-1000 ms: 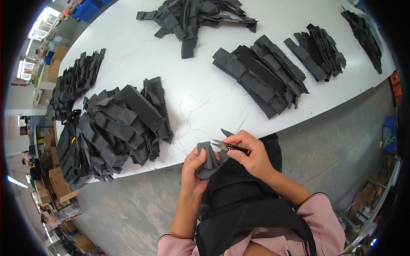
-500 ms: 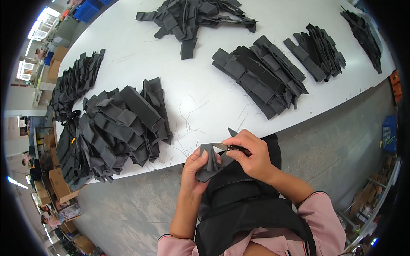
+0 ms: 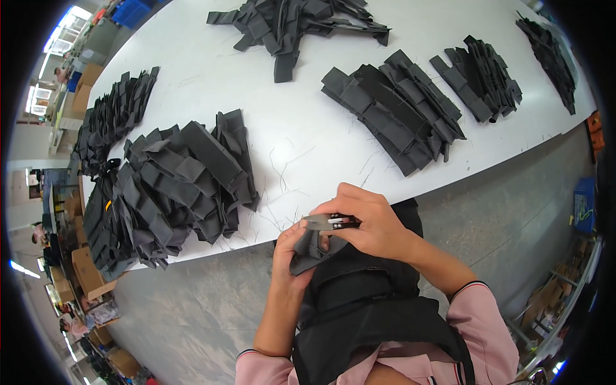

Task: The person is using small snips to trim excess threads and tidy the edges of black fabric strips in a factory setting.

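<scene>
In front of my body, off the table's near edge, my left hand (image 3: 287,255) pinches a folded strip of dark grey fabric (image 3: 307,258), thumb on top. My right hand (image 3: 377,226) is closed around small thread snips (image 3: 344,222) with black handles and metal blades. The blades lie over the upper end of the fabric, close to my left thumb. Whether they are cutting a thread cannot be made out. A large heap of similar grey fabric strips (image 3: 186,183) lies on the table to the left of my hands.
On the white table (image 3: 295,128) lie more fabric strips: a loose pile (image 3: 285,32) at the far side, neat stacks (image 3: 398,115) to the right, and a bundle (image 3: 119,115) at the far left. Loose threads (image 3: 282,168) are scattered near my hands. A blue crate (image 3: 584,204) stands at the right.
My right hand has shifted slightly left and up, turning the snips so their blades reach over the fabric's top edge. The fabric has tilted a little in my left hand.
</scene>
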A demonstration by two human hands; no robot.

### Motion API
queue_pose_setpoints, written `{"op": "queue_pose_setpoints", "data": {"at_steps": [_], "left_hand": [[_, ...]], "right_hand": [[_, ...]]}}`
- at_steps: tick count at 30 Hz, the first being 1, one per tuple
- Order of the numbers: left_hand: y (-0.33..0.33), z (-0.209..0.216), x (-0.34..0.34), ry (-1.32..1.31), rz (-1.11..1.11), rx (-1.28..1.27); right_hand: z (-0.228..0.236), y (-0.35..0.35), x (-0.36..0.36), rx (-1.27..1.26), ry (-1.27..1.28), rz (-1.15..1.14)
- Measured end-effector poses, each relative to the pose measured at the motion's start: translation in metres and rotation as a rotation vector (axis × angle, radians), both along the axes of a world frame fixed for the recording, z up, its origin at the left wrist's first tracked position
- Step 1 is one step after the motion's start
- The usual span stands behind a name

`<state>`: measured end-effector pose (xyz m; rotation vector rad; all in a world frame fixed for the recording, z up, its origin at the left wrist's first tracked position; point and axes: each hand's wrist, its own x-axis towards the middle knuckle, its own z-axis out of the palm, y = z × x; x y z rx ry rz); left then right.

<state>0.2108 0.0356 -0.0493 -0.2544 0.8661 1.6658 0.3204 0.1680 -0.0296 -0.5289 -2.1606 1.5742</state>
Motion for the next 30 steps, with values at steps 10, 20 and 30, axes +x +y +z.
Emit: {"op": "queue_pose_setpoints", "data": {"at_steps": [10, 20, 30], "left_hand": [[-0.007, -0.020, -0.007, -0.033, -0.034, 0.007], [0.000, -0.017, -0.003, -0.077, -0.026, 0.020], [-0.004, -0.014, -0.002, -0.057, -0.068, 0.036]], "right_hand": [[-0.022, 0.002, -0.001, -0.448, -0.042, -0.300], [-0.015, -0.023, 0.027, 0.167, -0.037, -0.251], [-0.011, -0.022, 0.025, 0.001, -0.009, -0.181]]}}
